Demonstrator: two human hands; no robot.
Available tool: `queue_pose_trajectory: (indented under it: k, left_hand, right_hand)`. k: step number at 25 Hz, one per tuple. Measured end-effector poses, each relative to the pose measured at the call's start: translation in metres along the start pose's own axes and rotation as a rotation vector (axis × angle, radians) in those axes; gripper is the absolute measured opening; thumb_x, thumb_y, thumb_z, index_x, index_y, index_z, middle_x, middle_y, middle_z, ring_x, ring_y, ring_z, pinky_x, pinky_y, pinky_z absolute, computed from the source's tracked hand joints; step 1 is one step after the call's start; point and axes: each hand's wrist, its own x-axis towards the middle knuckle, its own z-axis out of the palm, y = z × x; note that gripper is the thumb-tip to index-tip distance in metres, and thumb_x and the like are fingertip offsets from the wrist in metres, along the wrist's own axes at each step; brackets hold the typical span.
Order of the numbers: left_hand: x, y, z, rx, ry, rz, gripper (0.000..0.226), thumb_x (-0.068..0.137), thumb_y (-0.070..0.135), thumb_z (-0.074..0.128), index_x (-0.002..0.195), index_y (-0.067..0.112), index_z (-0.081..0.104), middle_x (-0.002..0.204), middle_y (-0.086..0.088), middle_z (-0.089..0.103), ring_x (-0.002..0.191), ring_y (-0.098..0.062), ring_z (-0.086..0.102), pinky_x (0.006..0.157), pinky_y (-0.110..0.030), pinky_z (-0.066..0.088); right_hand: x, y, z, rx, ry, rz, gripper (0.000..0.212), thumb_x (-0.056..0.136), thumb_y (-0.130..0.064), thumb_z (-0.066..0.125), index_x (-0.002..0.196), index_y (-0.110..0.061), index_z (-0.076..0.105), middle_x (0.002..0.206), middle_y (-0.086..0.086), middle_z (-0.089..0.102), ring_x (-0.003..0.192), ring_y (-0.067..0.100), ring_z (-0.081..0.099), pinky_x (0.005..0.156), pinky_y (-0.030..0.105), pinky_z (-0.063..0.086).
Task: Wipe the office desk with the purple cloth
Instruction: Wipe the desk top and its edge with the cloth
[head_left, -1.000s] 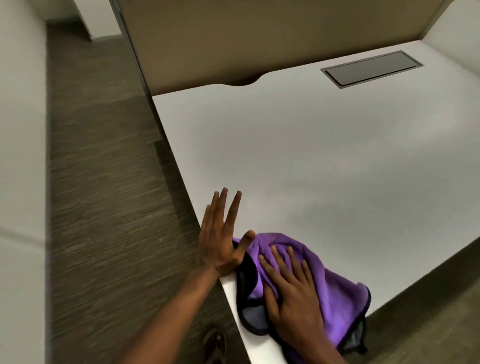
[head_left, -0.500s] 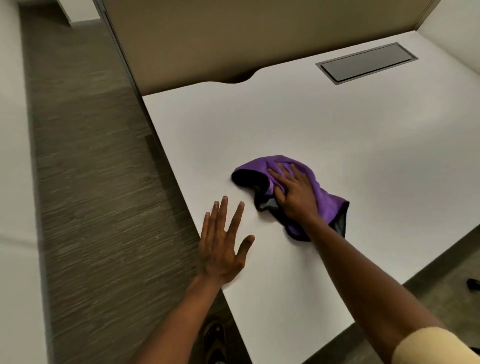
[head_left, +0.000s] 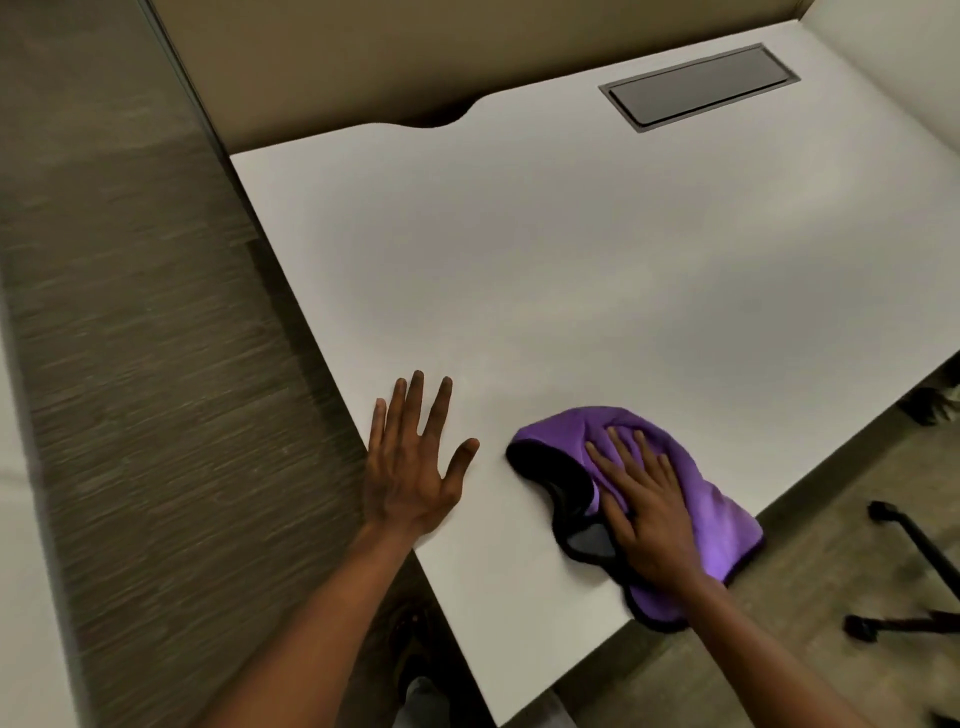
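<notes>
We are mid-wipe: right hand (head_left: 647, 514) flat, fingers spread, pressing purple cloth (head_left: 717, 506) onto desk (head_left: 571, 270) near front edge, gripping nothing; left hand (head_left: 410, 467) open, palm down on desk's left edge, just beside cloth, holding nothing; we judge near corner under way, wide far stretch toward cable hatch (head_left: 698, 83) likely left; no dirt visible to tell

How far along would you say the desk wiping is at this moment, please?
Nothing on the desk marks any part as finished; the surface looks the same everywhere. In hand: the right hand presses flat on the purple cloth near the front edge, while the left hand rests open beside it. Left, probably: the far area around the cable hatch.
</notes>
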Motion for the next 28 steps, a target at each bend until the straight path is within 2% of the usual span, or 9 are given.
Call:
queue_pose_trajectory:
  k: [2,5,7,9,14,18,20,24,28]
  left_hand:
    - [0.001,-0.001,0.001,0.003,-0.005,0.004,0.074,0.1,0.067,0.027,0.163,0.032,0.01,0.173,-0.001,0.005,0.159,-0.022,0.004,0.127,-0.05,0.013]
    - [0.001,-0.001,0.002,0.013,-0.008,0.001,0.075,0.1,0.068,0.028,0.163,0.032,0.011,0.173,-0.002,0.002,0.159,-0.023,0.004,0.128,-0.049,0.011]
    - [0.001,0.002,0.001,0.012,-0.011,-0.005,0.075,0.099,0.068,0.028,0.163,0.033,0.012,0.173,-0.003,0.002,0.159,-0.023,0.004,0.128,-0.049,0.01]
    - [0.001,0.004,0.0,0.016,-0.002,-0.015,0.075,0.099,0.068,0.03,0.163,0.032,0.012,0.173,-0.002,0.002,0.159,-0.022,0.005,0.127,-0.05,0.013]
    - [-0.001,-0.001,-0.006,-0.047,0.009,0.004,0.079,0.1,0.064,0.031,0.163,0.021,0.012,0.172,-0.003,0.009,0.159,-0.02,0.011,0.126,-0.052,0.018]
    - [0.001,0.002,-0.009,-0.08,-0.001,0.001,0.08,0.1,0.063,0.029,0.163,0.017,0.012,0.172,-0.003,0.011,0.158,-0.021,0.014,0.125,-0.053,0.019]
    - [0.001,0.006,-0.011,-0.066,-0.019,-0.012,0.08,0.1,0.064,0.027,0.163,0.017,0.012,0.172,-0.003,0.01,0.158,-0.021,0.013,0.126,-0.052,0.017]
    - [0.002,0.01,-0.013,-0.06,-0.024,-0.033,0.078,0.1,0.063,0.028,0.163,0.019,0.015,0.172,-0.002,0.011,0.158,-0.021,0.013,0.126,-0.051,0.015]
    - [0.003,0.011,-0.01,-0.063,-0.024,-0.048,0.077,0.1,0.062,0.03,0.163,0.021,0.015,0.172,0.0,0.01,0.158,-0.02,0.013,0.127,-0.049,0.013]
  right_hand:
    - [0.019,0.021,-0.014,-0.008,-0.046,-0.032,0.056,0.101,-0.045,0.036,0.157,-0.04,0.035,0.17,-0.008,0.027,0.161,0.023,0.015,0.13,0.053,0.014]
    - [0.084,0.027,-0.027,0.023,0.026,0.14,0.062,0.095,-0.048,0.033,0.156,-0.037,0.037,0.168,-0.005,0.028,0.16,0.029,0.019,0.128,0.054,0.015]
    - [0.13,0.013,-0.022,-0.013,0.066,0.261,0.061,0.099,-0.043,0.036,0.159,-0.038,0.034,0.171,-0.006,0.024,0.161,0.028,0.015,0.129,0.054,0.012]
    - [0.166,-0.012,-0.011,-0.05,0.058,0.28,0.059,0.104,-0.038,0.041,0.161,-0.039,0.028,0.173,-0.006,0.019,0.161,0.03,0.01,0.129,0.055,0.009]
    - [0.157,-0.071,0.01,0.011,-0.047,-0.044,0.062,0.101,-0.045,0.035,0.162,-0.039,0.027,0.173,-0.006,0.016,0.162,0.028,0.007,0.131,0.053,0.006]
    - [0.082,-0.03,0.005,0.05,-0.144,-0.382,0.061,0.102,-0.046,0.043,0.161,-0.045,0.025,0.173,-0.016,0.015,0.163,0.019,0.006,0.131,0.045,0.004]
    - [0.093,0.006,-0.008,0.04,-0.156,-0.484,0.06,0.102,-0.047,0.046,0.159,-0.05,0.027,0.172,-0.019,0.017,0.162,0.016,0.008,0.131,0.041,0.002]
    - [0.181,0.013,-0.024,0.007,-0.107,-0.322,0.055,0.101,-0.045,0.043,0.156,-0.045,0.038,0.168,-0.016,0.027,0.161,0.021,0.015,0.13,0.046,0.011]
    - [0.24,-0.037,-0.007,-0.011,-0.073,-0.152,0.057,0.105,-0.044,0.042,0.16,-0.041,0.03,0.172,-0.011,0.02,0.162,0.026,0.006,0.131,0.049,0.002]
